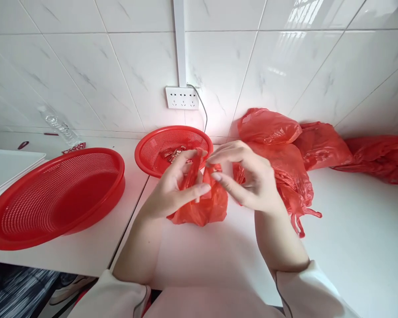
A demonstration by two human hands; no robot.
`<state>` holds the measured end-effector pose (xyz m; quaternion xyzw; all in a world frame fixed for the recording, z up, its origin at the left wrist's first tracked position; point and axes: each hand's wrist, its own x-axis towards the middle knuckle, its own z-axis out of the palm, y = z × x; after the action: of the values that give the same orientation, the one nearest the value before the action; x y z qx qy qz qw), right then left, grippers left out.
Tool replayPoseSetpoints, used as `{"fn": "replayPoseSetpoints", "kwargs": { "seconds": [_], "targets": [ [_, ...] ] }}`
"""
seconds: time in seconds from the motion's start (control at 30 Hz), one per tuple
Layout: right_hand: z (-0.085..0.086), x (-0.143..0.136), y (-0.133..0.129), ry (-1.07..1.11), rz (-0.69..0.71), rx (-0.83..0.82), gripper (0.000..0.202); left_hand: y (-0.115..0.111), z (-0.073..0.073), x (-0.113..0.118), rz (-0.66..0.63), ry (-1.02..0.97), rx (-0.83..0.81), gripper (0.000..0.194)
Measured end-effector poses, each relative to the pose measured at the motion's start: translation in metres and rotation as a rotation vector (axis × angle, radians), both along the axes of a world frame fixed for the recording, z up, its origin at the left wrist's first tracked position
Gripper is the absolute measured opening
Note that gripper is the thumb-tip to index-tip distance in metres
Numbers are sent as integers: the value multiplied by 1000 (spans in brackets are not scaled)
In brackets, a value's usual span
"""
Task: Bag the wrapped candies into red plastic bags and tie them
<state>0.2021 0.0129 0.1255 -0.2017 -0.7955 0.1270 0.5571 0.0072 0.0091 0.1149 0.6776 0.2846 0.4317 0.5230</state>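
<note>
A small red plastic bag point(202, 210) rests on the white table in front of me, its upper part gathered between my two hands. My left hand point(177, 183) holds one side of the bag's top, with the thumb laid across the red plastic. On the other side my right hand point(247, 174) pinches a twisted strip of the bag between thumb and fingers. What the bag contains cannot be made out. Just behind the hands stands a round red basket point(174, 132) with small wrapped pieces point(177, 154) in it.
A large red basket point(86, 216) stands at the left, near a white tray point(6, 168) and a clear bottle point(61, 128). Several filled red bags point(268, 126) are piled at the right against the tiled wall. A socket strip point(182, 98) with a cable is on the wall.
</note>
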Motion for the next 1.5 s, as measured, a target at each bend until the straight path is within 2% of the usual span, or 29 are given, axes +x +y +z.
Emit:
{"fn": "replayPoseSetpoints", "kwargs": {
  "seconds": [0.1, 0.23, 0.33, 0.47, 0.87, 1.03, 1.17, 1.33, 1.5],
  "targets": [
    [0, -7, 3, -89, 54, -18, 26, -2, -3, 3, -1, 96, 21, 12],
    [-12, -9, 7, -18, 13, -164, 22, 0, -5, 0, -53, 133, -70, 27],
    [-24, -9, 10, 38, 88, -274, 18, 5, -7, -4, -71, 128, -97, 30],
    [-33, -7, 12, 83, 144, -299, 22, 10, -9, -4, -74, 122, -81, 30],
    [-37, -4, 13, 122, 183, -330, 29, 13, -10, -6, -76, 71, -164, 25],
    [-37, -7, 14, 214, 302, -426, 23, 10, -9, -3, -58, 45, -153, 21],
    [-39, -10, 15, 243, 336, -465, 22, 10, -10, -3, -70, -1, -151, 16],
    [-44, -15, 18, 298, 451, -629, 22, 12, -12, -2, -102, -103, -192, 11],
    [-48, -18, 22, 363, 563, -743, 20, 12, -16, 2, 14, -135, -204, 5]
  ]
}}
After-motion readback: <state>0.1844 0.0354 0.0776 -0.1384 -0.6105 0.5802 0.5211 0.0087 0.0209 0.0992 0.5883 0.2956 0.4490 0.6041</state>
